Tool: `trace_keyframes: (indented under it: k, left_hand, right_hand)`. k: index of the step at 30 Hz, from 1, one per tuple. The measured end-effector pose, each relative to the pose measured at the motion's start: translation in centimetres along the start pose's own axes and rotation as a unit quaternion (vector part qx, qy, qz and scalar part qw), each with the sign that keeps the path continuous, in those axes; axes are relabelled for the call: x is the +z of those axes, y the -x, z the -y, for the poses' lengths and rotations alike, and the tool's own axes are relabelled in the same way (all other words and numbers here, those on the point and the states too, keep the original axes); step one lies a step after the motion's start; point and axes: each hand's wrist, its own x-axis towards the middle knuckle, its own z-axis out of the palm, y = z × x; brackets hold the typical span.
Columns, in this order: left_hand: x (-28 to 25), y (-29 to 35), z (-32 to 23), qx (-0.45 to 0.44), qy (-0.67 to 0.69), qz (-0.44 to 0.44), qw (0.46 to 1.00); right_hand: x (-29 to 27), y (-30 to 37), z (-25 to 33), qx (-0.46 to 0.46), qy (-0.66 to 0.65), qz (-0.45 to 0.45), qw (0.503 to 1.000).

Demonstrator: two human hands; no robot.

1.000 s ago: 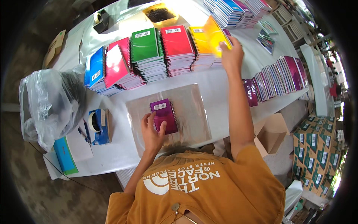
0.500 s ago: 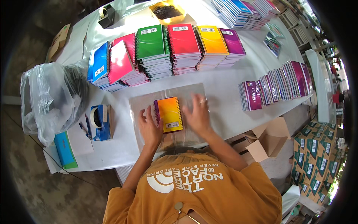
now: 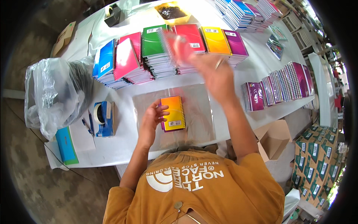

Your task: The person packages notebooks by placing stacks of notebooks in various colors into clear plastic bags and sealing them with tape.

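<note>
A yellow-orange spiral notebook (image 3: 172,112) lies on a purple notebook (image 3: 173,130), whose edges show beneath it. Both rest on a sheet of clear plastic film (image 3: 197,123). Beside their left edge is my left hand (image 3: 151,121), fingers apart and loosely bent, gripping nothing. My right hand (image 3: 214,74) reaches out over the row of notebook stacks, smeared by motion. Its fingers are closed on a red notebook (image 3: 178,46), which is tilted and blurred above the stack of red notebooks (image 3: 192,31).
Stacks of blue (image 3: 104,59), pink (image 3: 126,59), green (image 3: 154,41), yellow (image 3: 215,39) and purple notebooks (image 3: 235,43) line the table. A tape dispenser (image 3: 105,118) and plastic bag (image 3: 56,93) stand left. Wrapped purple notebooks (image 3: 257,97) are right, above an open carton (image 3: 274,140).
My right hand has moved from beside the yellow notebook out to the stacks and taken hold of a red notebook. My left hand has stayed near the yellow notebook's left edge.
</note>
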Motion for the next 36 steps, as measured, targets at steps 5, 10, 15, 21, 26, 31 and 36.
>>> trace_keyframes:
  k: [5,10,15,21,26,31,36]
  left_hand:
    - [0.9,-0.4,-3.7,0.012,-0.002,-0.129,0.992]
    - [-0.5,-1.6,1.2,0.062,-0.185,-0.176,0.965]
    - [-0.7,-1.2,6.0,0.123,-0.641,-0.25,0.715]
    - [1.5,-2.0,2.3,0.183,-0.568,-0.182,0.781]
    - [0.6,-0.8,1.0,0.134,-0.436,-0.18,0.872]
    - [0.5,0.2,-3.7,0.124,0.029,-0.158,0.979]
    - [-1.5,-1.8,1.2,0.037,-0.312,-0.2,0.928]
  right_hand:
    - [0.6,6.0,6.3,-0.081,-0.169,0.184,0.965]
    - [0.7,3.9,3.5,0.067,-0.1,0.085,0.989]
    - [4.4,0.3,-0.3,0.216,-0.066,0.065,0.972]
    - [10.9,-4.9,-2.6,0.385,0.122,0.155,0.902]
    - [9.7,-5.1,-1.4,0.415,-0.198,0.037,0.887]
    - [3.5,2.2,7.6,0.461,-0.454,0.101,0.755]
    - [6.0,12.0,7.9,0.528,-0.278,0.198,0.778]
